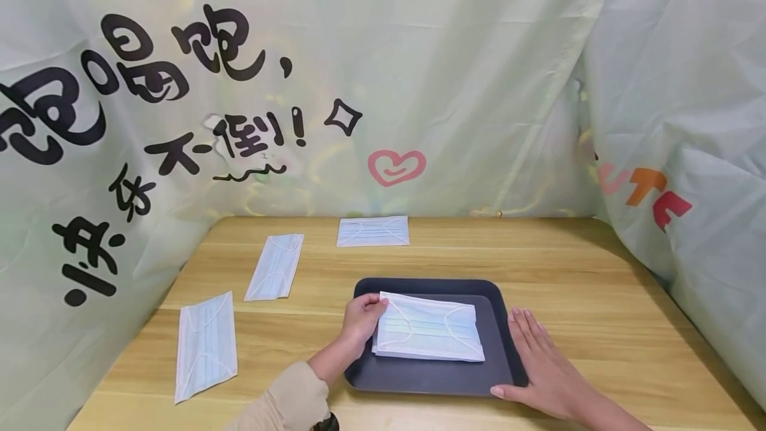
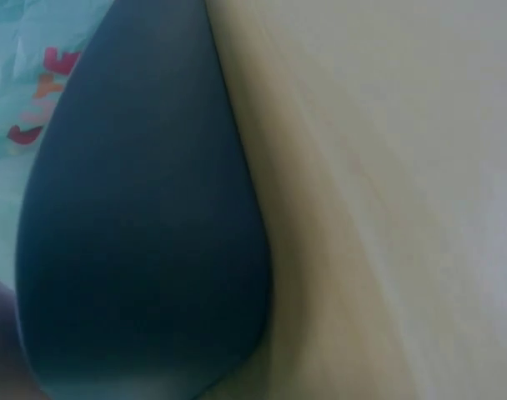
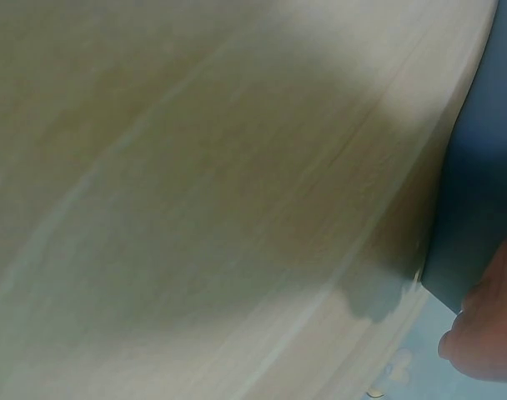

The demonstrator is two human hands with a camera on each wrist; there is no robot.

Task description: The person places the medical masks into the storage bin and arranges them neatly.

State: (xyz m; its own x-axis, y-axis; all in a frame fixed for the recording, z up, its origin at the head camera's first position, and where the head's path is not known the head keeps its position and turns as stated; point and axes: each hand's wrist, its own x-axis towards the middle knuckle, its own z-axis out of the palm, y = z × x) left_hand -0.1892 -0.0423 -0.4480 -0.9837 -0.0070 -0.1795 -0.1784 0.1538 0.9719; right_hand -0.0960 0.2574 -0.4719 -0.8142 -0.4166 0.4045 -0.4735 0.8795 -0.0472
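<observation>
In the head view, a dark tray (image 1: 419, 378) holds a small stack of light blue face masks (image 1: 427, 328). My left hand (image 1: 361, 319) pinches the upper left corner of the top mask between thumb and fingers. On the tray's right side, my right hand (image 1: 541, 368) rests with straight fingers along the rim, its thumb at the near right corner. The left wrist view shows the tray's outer wall (image 2: 145, 208) close up, with a bit of the hand at the lower left. In the right wrist view, fingers (image 3: 491, 321) touch the tray's edge (image 3: 479, 175).
Three more face masks lie apart on the wooden table (image 1: 287, 364): one at the left (image 1: 206, 348), one farther back (image 1: 274, 267), and one near the back edge (image 1: 373, 231). A printed cloth (image 1: 455, 85) hangs behind and along the sides.
</observation>
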